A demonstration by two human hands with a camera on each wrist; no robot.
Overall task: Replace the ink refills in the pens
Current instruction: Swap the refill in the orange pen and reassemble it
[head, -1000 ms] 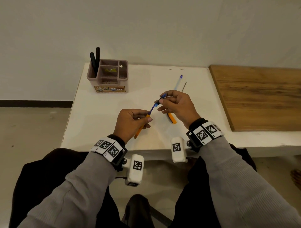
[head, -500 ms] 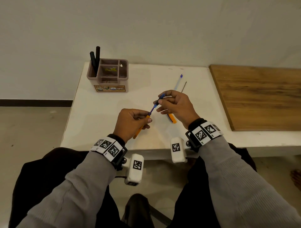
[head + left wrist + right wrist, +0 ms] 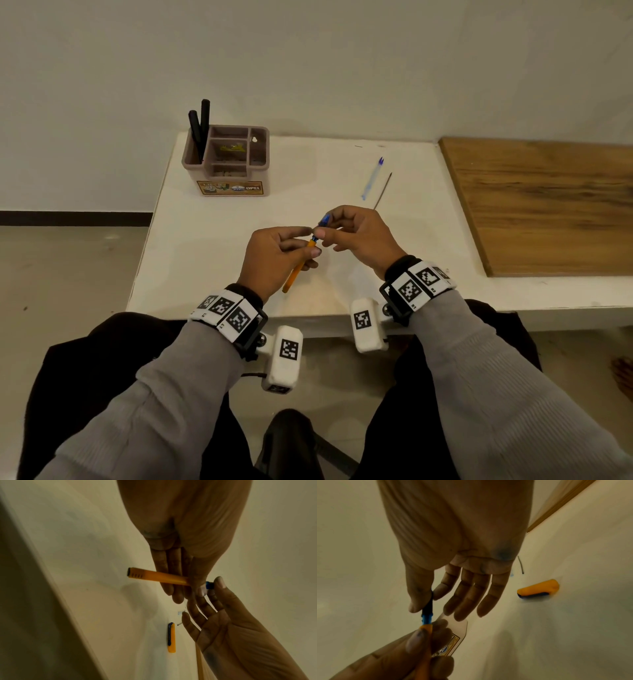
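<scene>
My left hand [image 3: 310,241] grips an orange pen barrel [image 3: 297,270] near its front end, slanted over the white table [image 3: 212,240]. My right hand [image 3: 324,227] pinches the blue tip piece [image 3: 324,219] that sticks out of the barrel's mouth, thumb and forefinger on it, the other fingers spread loosely. In the right wrist view the blue tip piece [image 3: 426,619] meets the orange barrel [image 3: 426,628]. The orange cap [image 3: 171,637] with a blue clip lies on the table beneath my right hand, hidden in the head view. A clear blue refill [image 3: 371,180] and a thin dark refill [image 3: 383,190] lie further back.
A brown desk organizer [image 3: 227,161] with two black pens [image 3: 200,132] stands at the table's back left. A wooden board [image 3: 548,205] covers the right side. The wall runs behind the table, and my knees are below its front edge.
My hands have come together. The long blue refill that spanned the gap between them now sits inside the orange barrel, with only the short blue tip piece showing.
</scene>
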